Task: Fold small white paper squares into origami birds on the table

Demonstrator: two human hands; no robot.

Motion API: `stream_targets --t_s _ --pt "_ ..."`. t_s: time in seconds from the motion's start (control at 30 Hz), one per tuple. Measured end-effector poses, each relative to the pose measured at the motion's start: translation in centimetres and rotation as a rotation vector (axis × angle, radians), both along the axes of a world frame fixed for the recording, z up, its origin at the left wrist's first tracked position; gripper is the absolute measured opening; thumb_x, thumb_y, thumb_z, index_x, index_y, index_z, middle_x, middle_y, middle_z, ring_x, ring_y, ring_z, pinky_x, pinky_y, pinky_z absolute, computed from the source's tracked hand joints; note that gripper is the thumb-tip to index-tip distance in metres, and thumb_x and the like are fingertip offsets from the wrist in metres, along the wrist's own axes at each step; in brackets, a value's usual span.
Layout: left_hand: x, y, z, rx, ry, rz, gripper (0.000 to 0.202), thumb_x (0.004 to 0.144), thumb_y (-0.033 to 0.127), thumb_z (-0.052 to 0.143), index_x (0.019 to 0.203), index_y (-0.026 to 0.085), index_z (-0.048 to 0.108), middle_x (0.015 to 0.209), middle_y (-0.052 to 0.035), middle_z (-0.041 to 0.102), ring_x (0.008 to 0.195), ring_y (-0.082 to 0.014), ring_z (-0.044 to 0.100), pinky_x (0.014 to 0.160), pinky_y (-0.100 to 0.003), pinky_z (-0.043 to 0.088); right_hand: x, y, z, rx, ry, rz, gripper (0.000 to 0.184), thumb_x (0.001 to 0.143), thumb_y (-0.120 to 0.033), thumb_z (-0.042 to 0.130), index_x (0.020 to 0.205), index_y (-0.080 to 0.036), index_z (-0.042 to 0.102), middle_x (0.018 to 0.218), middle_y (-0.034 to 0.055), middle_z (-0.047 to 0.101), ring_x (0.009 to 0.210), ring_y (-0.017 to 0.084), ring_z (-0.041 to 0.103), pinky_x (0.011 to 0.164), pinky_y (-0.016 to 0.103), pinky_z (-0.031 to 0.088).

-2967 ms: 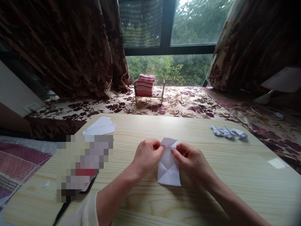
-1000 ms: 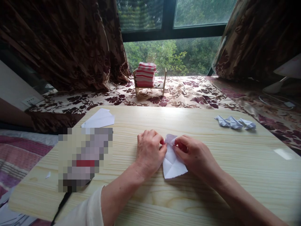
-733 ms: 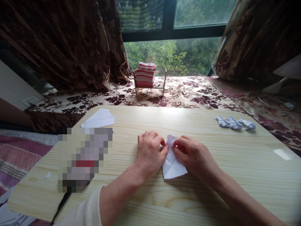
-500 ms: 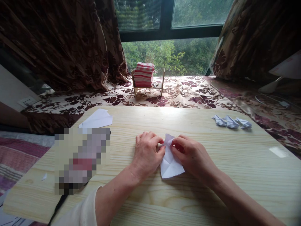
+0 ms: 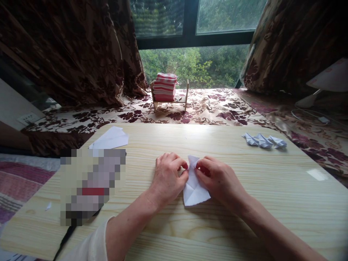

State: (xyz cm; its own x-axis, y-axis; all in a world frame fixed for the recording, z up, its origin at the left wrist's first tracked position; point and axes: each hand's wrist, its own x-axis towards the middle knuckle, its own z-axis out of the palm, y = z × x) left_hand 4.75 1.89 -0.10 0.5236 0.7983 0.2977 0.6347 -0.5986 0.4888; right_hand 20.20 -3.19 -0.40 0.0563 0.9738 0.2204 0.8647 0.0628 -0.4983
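Observation:
A small creased sheet of white paper lies at the middle of the wooden table, its upper part drawn in narrow between my hands. My left hand pinches its left edge between thumb and fingertips. On the opposite edge, my right hand pinches the paper in the same way. Crossing crease lines show on the lower half, which spreads out toward me. The fingertips hide parts of both side edges.
Several folded white paper pieces sit in a row at the back right. More white paper lies back left, beside a blurred-out object with a black strap. Behind the table, a small wooden rack holds folded pink-striped cloths.
The whole view has shifted slightly, so most things sit a little further left. Both hands keep their pinch on the paper, and its upper part looks slightly more drawn in.

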Motion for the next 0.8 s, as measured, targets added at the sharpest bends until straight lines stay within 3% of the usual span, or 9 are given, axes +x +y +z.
stream_targets --t_s 0.47,0.8 --pt "-0.19 -0.26 0.09 0.041 0.061 -0.026 0.009 0.079 0.018 0.059 0.08 0.022 0.067 0.086 -0.002 0.061 0.09 -0.0197 0.051 0.088 -0.038 0.036 -0.03 -0.14 0.43 -0.018 -0.006 0.063 0.016 0.082 -0.022 0.052 0.069 -0.019 0.061 0.073 -0.0005 0.056 0.059 0.011 0.049 0.054 0.023 0.032" --pt "-0.73 -0.1 0.47 0.168 0.172 -0.123 0.014 0.083 0.022 0.055 0.077 0.021 0.068 0.087 -0.0028 0.064 0.09 -0.0206 0.052 0.1 -0.048 0.027 0.4 -0.33 0.75 -0.039 -0.047 0.176 0.017 0.084 -0.024 0.051 0.083 -0.023 0.069 0.075 0.0002 0.059 0.065 0.012 0.052 0.057 0.023 0.035"
